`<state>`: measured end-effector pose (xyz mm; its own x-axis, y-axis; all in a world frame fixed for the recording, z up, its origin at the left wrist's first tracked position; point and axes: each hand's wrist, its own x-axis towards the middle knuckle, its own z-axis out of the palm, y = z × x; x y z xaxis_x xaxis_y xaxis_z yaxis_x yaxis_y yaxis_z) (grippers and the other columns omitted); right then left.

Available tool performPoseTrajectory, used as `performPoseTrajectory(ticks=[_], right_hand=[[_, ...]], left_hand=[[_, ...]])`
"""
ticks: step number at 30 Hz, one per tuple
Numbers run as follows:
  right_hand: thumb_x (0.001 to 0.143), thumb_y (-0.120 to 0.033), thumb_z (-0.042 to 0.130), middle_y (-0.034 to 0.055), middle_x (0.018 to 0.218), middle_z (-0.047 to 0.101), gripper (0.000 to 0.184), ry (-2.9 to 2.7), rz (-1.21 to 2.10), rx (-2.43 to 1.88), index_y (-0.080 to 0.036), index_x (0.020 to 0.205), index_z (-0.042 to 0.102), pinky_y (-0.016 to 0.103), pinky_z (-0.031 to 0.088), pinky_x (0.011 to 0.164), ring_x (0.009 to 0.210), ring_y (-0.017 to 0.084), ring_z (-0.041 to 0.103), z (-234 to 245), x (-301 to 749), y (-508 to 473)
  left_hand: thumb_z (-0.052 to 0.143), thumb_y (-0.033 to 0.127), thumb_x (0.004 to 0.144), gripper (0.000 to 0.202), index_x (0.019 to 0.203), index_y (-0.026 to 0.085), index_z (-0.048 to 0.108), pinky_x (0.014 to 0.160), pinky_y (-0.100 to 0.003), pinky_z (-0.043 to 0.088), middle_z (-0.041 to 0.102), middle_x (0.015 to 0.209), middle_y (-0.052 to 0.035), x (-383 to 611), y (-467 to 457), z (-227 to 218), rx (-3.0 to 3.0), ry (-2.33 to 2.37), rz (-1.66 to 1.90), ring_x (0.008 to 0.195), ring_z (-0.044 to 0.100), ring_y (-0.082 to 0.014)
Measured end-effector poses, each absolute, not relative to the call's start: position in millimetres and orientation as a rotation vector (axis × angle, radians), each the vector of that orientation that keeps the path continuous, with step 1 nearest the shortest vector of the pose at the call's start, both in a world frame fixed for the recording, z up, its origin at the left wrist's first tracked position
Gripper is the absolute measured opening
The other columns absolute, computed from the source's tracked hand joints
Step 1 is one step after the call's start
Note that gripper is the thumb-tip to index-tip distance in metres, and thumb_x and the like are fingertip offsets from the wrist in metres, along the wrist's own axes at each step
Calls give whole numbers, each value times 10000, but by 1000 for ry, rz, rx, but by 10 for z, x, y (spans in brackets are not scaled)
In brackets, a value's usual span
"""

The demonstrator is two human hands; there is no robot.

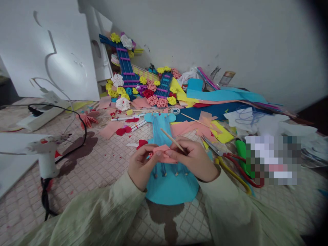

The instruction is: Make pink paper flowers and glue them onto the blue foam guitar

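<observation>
My left hand [141,165] and my right hand [196,159] meet over a light blue guitar-shaped paper cutout [167,186] lying on the tiled floor. Both pinch a small folded pink paper piece [164,152] between them. My right hand also grips a thin wooden stick [171,139] that slants up to the left from the pink piece. Several thin sticks lie along the blue cutout under my hands.
A white glue gun [46,150] with a black cord stands at the left. Scissors [214,146] with red and yellow handles lie to the right. Paper guitars with paper flowers [128,73] lean on the wall. Coloured paper scraps [217,97] are piled behind.
</observation>
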<state>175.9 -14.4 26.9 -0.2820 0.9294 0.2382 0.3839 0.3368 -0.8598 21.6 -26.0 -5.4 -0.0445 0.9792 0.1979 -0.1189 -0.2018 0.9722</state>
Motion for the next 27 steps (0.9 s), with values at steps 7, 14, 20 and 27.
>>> performPoseTrajectory(ticks=[7,14,20,27], right_hand=[[752,-332,567,-33,582,401,228,-1897,879,-1180,-165,606,519,230,285,484,527,83,375,266,1763,-128],[748,-306,576,-35,581,417,183,-1874,893,-1235,-161,640,547,230,294,487,525,83,384,276,1774,-111],[758,-301,569,-23,617,457,181,-1991,906,-1139,-167,636,562,228,322,505,549,87,421,270,1761,-124],[863,-294,408,39,730,568,244,-1973,593,-1108,-169,842,617,265,390,620,694,138,514,272,1820,-116]], left_hand=[[628,262,676,121,611,164,601,573,-241,447,588,640,-12,207,-225,-76,1095,1035,1368,603,535,-121],[621,240,673,147,544,171,616,616,-242,447,597,630,-9,184,-207,-68,1097,1053,1394,636,555,-125],[619,258,671,114,735,173,660,589,-240,437,630,686,-17,183,-202,-19,1242,1023,1228,645,562,-137],[587,267,707,139,649,162,657,499,-220,398,586,554,4,156,-188,-8,1300,1151,1211,537,521,-116]])
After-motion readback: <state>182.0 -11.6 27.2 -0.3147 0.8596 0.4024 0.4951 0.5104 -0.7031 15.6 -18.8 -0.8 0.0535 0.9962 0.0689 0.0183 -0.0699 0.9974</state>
